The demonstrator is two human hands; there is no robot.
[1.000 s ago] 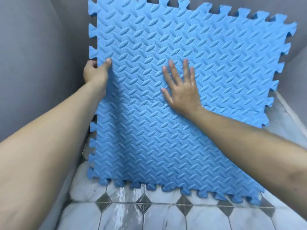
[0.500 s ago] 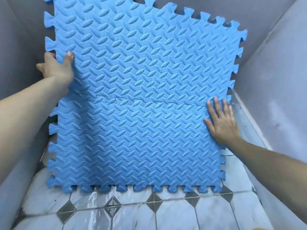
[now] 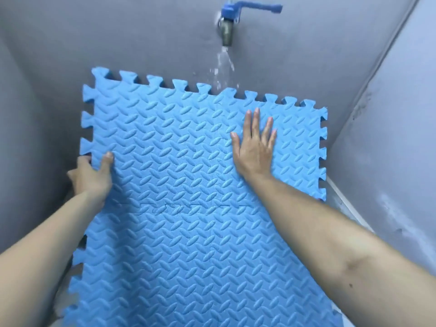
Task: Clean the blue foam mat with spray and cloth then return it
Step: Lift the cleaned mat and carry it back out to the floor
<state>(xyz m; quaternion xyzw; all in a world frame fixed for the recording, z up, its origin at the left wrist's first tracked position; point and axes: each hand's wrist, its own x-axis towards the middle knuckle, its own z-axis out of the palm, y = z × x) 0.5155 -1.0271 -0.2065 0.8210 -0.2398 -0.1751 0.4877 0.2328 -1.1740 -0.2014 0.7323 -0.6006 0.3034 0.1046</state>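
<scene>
Blue foam mat (image 3: 188, 208), the square interlocking kind with puzzle-tooth edges and a raised leaf-ish pattern, is propped up on end in a grey-walled corner, leaning back toward the wall and filling most of the view. Left hand (image 3: 90, 177) is clamped on its left edge about halfway up, thumb pressed on the front face and the other fingers wrapped behind, so it's properly gripping the thing. Right hand (image 3: 256, 147) is spread flat and wide open against the upper right part of the front, palm down on the foam, holding nothing, just pressing. Above the right hand's fingertips, up on the grey wall (image 3: 118, 43), there's a metal tap with a blue plastic lever handle (image 3: 232, 18), and a thin stream of water (image 3: 223, 64) runs out of it and hits the mat's top edge just up and left of those fingers. There's a faint wavy crease across the mat below both hands, between the two forearms. No bucket or basin visible anywhere around the hands.
</scene>
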